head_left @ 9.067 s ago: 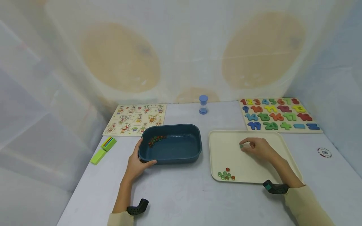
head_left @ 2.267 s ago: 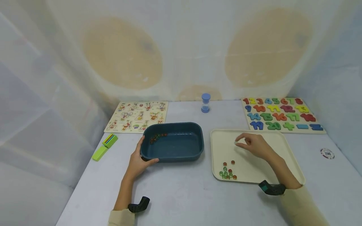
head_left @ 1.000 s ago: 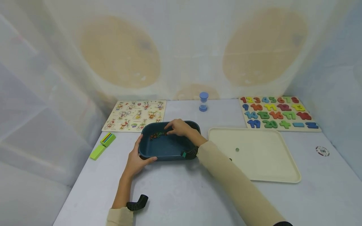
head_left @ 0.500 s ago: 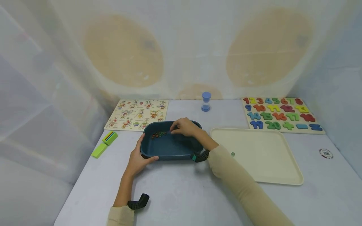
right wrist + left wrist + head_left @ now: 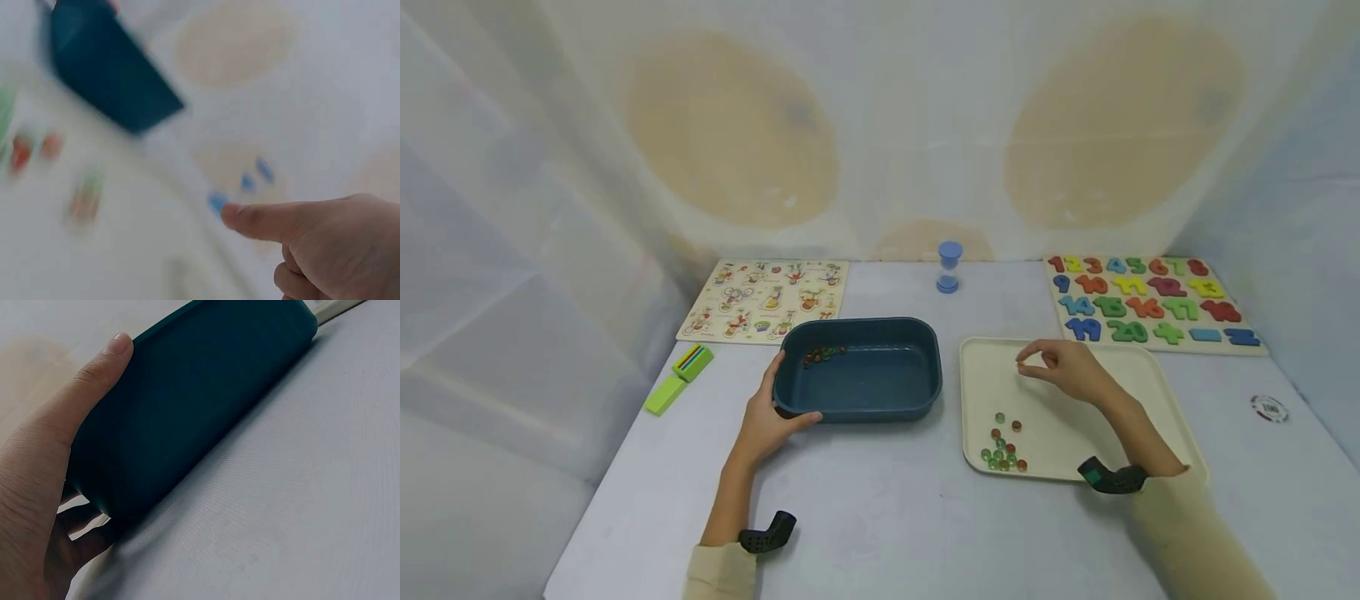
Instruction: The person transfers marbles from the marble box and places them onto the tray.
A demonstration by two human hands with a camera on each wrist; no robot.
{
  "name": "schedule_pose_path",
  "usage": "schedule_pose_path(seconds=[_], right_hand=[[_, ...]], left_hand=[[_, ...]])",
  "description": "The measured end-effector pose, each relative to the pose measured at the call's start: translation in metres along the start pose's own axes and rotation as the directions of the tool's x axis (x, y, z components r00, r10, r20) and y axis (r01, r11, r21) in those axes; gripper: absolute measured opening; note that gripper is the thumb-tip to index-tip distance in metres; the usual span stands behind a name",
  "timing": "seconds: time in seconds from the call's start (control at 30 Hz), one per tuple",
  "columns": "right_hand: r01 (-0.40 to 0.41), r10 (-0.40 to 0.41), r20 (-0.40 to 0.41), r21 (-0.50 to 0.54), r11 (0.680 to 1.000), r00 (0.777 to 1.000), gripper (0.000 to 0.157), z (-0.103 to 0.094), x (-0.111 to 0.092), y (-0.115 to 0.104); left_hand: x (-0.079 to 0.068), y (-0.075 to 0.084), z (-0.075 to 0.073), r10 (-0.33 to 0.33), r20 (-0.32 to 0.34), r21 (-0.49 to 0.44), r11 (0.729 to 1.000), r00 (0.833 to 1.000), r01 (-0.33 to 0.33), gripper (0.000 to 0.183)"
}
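Observation:
My left hand (image 5: 762, 427) grips the left end of a dark teal plastic tub (image 5: 857, 412), its thumb against the front wall and its fingers round the side. In the left wrist view, the thumb (image 5: 103, 369) lies near the rim of that tub (image 5: 200, 394). Several red and green glass marbles (image 5: 820, 356) sit in the tub's back left corner. Over the cream tray (image 5: 1075, 450) my right hand (image 5: 1071, 371) pinches a small reddish marble (image 5: 1020, 365) between thumb and forefinger. More red and green marbles (image 5: 1002, 454) lie at the tray's front left corner.
Behind the tub lies a wooden picture puzzle (image 5: 767, 300). A blue sand timer (image 5: 949, 267) stands at the back middle, and a number puzzle (image 5: 1150, 304) is at the back right. Green blocks (image 5: 677, 379) lie at left, a round chip (image 5: 1270, 408) at right.
My right hand has moved from the tray to the tub and back over the tray, now pinching a reddish marble. The tray holds more marbles than before. My left hand stays on the tub.

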State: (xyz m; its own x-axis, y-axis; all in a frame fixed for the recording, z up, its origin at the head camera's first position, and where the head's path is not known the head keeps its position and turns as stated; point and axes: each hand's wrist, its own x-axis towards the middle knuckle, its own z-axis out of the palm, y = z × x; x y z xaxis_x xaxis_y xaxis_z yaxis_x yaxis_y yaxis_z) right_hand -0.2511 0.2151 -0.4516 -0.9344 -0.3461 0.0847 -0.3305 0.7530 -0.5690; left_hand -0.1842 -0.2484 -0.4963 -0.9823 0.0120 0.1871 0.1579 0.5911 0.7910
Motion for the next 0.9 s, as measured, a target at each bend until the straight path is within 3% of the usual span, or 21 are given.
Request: schedule_pose_path(seconds=[0.17,0.33,0.47,0.57,0.77,0.9], right_hand=[[-0.073,0.073,0.036,-0.017,0.997,0.997,0.019,0.008,-0.017,0.034],[-0.023,0.023,0.005,-0.007,1.0,1.0,0.032,0.007,-0.013,0.028],[0.071,-0.07,-0.017,0.04,0.997,0.997,0.038,0.002,0.007,-0.009],[0.169,-0.169,-0.014,0.081,0.982,0.986,0.035,0.007,0.034,-0.048],[0.37,-0.378,0.034,0.136,0.919,0.925,0.03,0.045,0.098,-0.118],[0.384,-0.405,0.121,0.166,0.909,0.906,0.03,0.078,0.133,-0.15]], left_hand=[[0.001,0.0,-0.001,-0.001,-0.002,0.008,1.0,1.0,0.001,0.106],[0.001,0.0,-0.001,-0.005,0.0,0.021,1.0,1.0,0.005,0.106],[0.001,0.0,-0.002,-0.006,0.003,0.025,1.0,1.0,0.006,0.106],[0.002,-0.001,-0.002,-0.001,0.0,0.025,1.0,1.0,0.001,0.106],[0.0,-0.002,-0.001,0.005,-0.001,0.02,1.0,1.0,-0.005,0.106],[0.0,0.0,-0.001,0.003,0.007,0.009,1.0,1.0,-0.003,0.106]])
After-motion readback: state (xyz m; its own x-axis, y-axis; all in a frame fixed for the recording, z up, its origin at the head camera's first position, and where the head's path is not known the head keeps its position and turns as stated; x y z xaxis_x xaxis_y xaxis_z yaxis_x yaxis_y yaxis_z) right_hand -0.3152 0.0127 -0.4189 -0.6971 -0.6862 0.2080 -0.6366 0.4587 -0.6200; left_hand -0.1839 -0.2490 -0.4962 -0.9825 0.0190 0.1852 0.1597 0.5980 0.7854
